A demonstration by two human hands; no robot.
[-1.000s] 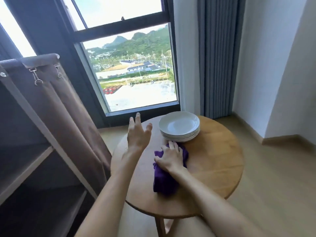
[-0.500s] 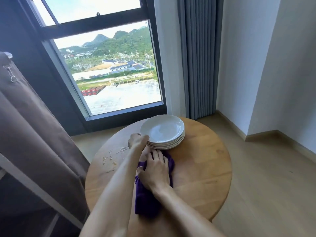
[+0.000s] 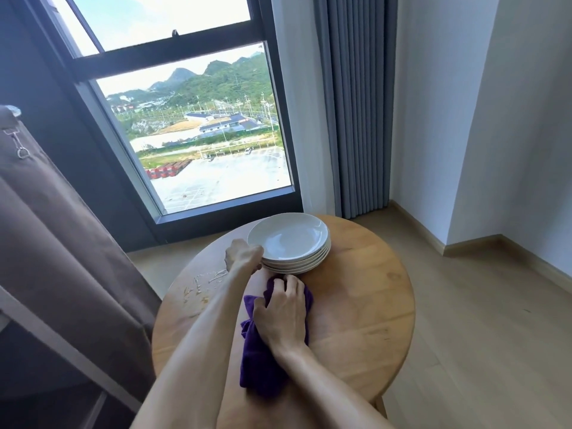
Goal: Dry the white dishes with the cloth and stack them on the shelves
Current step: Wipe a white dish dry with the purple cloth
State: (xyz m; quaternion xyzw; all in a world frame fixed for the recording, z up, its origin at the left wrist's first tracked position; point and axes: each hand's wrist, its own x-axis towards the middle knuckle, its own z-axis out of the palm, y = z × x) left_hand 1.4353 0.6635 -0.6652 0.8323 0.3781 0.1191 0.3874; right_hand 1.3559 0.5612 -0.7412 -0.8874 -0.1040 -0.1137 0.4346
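White dishes (image 3: 289,243), stacked several high at the far side of the round wooden tabletop (image 3: 365,292), just in front of the window (image 3: 198,125). Left hand (image 3: 243,255) at the near-left rim of the stack, fingers curled round the edge of the top dish. Purple cloth (image 3: 263,363) just nearer than the stack, lying crumpled on the tabletop. Right hand (image 3: 283,311) on top of the cloth, fingers bent and gathering its far end, fingertips almost at the stack's lowest dish. Pale smears and crumbs (image 3: 201,286) left of the stack. Grey curtain (image 3: 353,103) beyond the stack to the right; brown fabric cover (image 3: 55,236) of a rack well to its left.
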